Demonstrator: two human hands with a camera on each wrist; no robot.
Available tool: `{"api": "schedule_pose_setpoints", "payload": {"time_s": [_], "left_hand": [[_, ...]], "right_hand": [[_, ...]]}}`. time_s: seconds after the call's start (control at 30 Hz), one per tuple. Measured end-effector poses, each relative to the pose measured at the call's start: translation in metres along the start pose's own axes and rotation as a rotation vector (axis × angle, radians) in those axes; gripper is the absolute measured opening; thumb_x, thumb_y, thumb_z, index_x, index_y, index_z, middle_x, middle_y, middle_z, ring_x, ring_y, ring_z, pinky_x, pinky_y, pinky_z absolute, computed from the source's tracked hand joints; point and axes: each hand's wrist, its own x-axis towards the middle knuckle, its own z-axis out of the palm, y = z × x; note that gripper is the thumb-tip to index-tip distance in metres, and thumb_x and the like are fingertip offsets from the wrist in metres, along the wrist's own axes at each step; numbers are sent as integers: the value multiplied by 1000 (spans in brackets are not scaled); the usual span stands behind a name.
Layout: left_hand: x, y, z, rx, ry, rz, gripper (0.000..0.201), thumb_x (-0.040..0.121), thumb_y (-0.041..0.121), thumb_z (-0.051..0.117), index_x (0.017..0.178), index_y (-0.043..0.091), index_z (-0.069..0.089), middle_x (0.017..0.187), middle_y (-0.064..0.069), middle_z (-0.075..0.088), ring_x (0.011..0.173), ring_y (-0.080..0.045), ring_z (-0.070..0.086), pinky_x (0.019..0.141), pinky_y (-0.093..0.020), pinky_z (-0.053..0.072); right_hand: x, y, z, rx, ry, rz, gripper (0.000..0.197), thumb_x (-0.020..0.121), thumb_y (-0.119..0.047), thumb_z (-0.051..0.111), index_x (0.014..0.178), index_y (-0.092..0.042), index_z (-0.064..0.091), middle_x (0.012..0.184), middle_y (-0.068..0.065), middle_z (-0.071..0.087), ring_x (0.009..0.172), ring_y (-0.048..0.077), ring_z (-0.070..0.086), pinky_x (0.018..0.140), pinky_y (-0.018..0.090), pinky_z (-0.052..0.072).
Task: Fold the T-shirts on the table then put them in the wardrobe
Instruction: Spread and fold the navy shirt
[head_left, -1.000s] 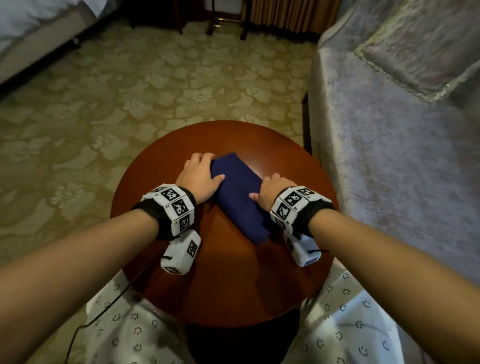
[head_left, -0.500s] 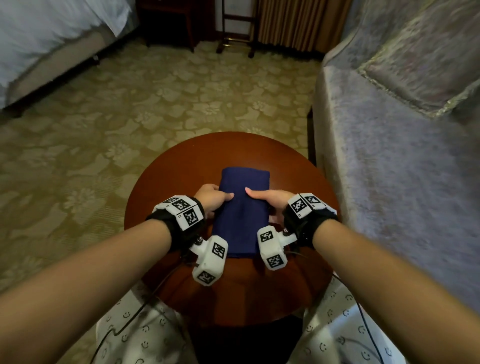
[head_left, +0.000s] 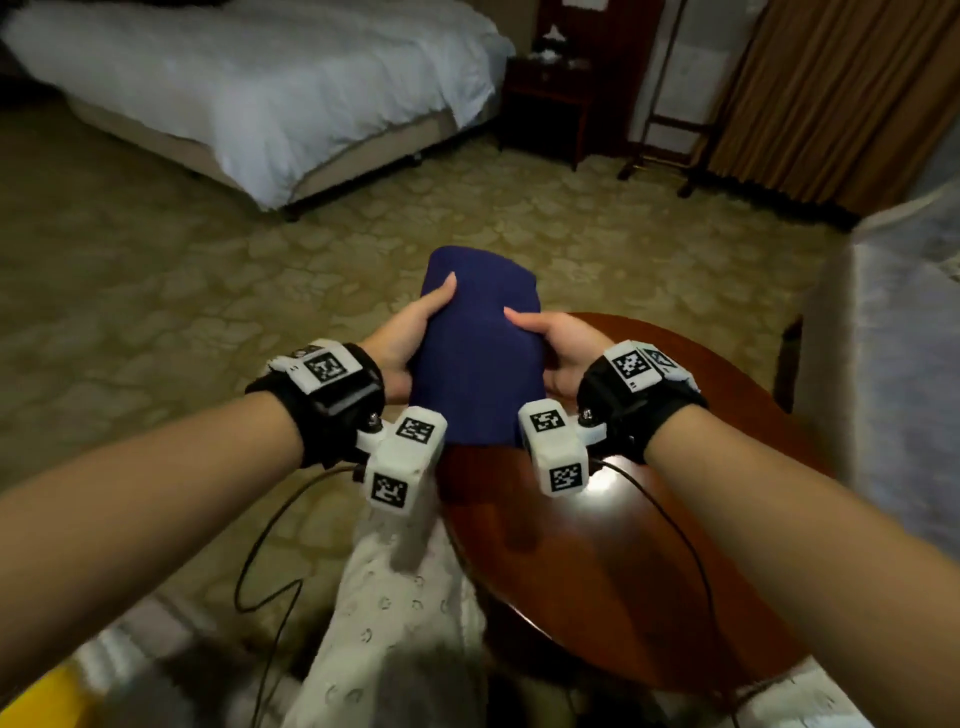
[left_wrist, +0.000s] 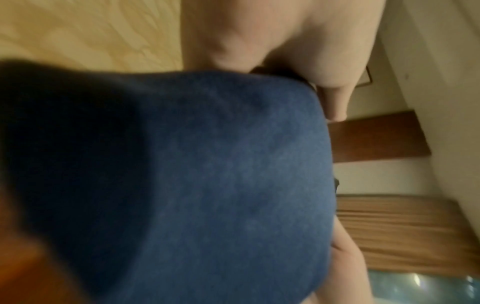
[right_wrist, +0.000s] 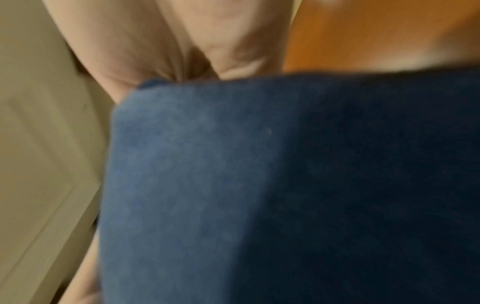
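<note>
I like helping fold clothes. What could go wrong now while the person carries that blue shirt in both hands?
The folded blue T-shirt is held only at its sides by the left hand and right hand, so if either grip loosens, the folds might sag or fall open. A cable hangs in a loop below the left wrist and could snag. No wardrobe shows in these views, so the carry may be long.

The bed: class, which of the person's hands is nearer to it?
Left. The left hand grips the bed-side edge of the folded T-shirt; the right hand grips the edge away from the bed.
</note>
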Motion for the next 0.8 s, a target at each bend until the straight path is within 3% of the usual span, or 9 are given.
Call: {"api": "schedule_pose_setpoints", "payload": {"time_s": [0.13, 0.23, 0.37, 0.47, 0.5, 0.57, 0.63, 0.7, 0.8], "left_hand": [[-73, 19, -71, 1, 144, 37, 38, 88, 45, 57, 78, 15, 78, 89, -6, 75, 74, -18, 73, 72, -34, 56], [-129, 15, -119, 39, 304, 27, 28, 86, 40, 60, 96, 16, 72, 95, -4, 75, 78, -14, 72, 78, -31, 55], [-195, -11, -167, -25, 488, 4, 40, 76, 38, 65, 108, 14, 69, 105, -6, 73, 89, -16, 71, 82, -32, 56], [-241, -32, -192, -101, 604, -15, 52, 68, 37, 68, 114, 12, 66, 108, -7, 72, 103, -20, 67, 90, -38, 52], [-255, -39, -199, -129, 635, -14, 53, 67, 36, 68, 113, 12, 66, 107, -7, 72, 103, -21, 66, 89, -38, 53], [-278, -54, -209, -188, 693, -15, 51, 66, 36, 69, 112, 12, 66, 106, -8, 72, 100, -21, 68, 80, -39, 57], [-294, -71, -218, -227, 737, -24, 51, 66, 36, 69, 111, 11, 66, 105, -9, 72, 96, -22, 69, 73, -40, 58], [-303, -89, -227, -250, 742, -57, 52, 67, 35, 69, 112, 10, 65, 106, -11, 72, 95, -23, 69, 76, -39, 57], [-306, -114, -238, -288, 726, -85, 39, 77, 32, 67, 107, 8, 67, 101, -12, 73, 79, -22, 72, 69, -36, 59]], "right_hand": [[0, 5, 90, -88, -195, 50, 17, 96, -25, 53, 96, -12, 63, 70, 0, 72, 59, 11, 69, 55, 24, 57], [-1, 25, 156, -102, -381, 123, 21, 99, -24, 46, 99, -11, 62, 77, 3, 72, 65, 13, 70, 61, 27, 58], [-14, 60, 228, -192, -600, 242, 27, 102, -22, 36, 109, -7, 58, 80, 5, 72, 70, 14, 69, 73, 31, 56], [-31, 89, 273, -285, -699, 307, 39, 103, -20, 35, 136, -3, 44, 125, 16, 60, 116, 25, 58, 98, 36, 42], [-36, 99, 286, -315, -727, 331, 41, 103, -20, 35, 139, -3, 41, 137, 17, 51, 128, 27, 48, 102, 37, 38], [-43, 117, 307, -359, -777, 364, 42, 103, -21, 34, 141, -4, 38, 144, 16, 43, 135, 28, 40, 106, 39, 35], [-48, 134, 323, -385, -787, 391, 42, 103, -20, 34, 142, -4, 37, 145, 16, 42, 135, 29, 40, 104, 40, 35], [-51, 153, 333, -398, -769, 427, 43, 103, -21, 34, 142, -3, 38, 144, 17, 43, 134, 28, 41, 101, 39, 37], [-47, 184, 338, -387, -743, 466, 41, 103, -19, 36, 141, -5, 40, 142, 16, 46, 132, 27, 44, 94, 37, 41]]}}
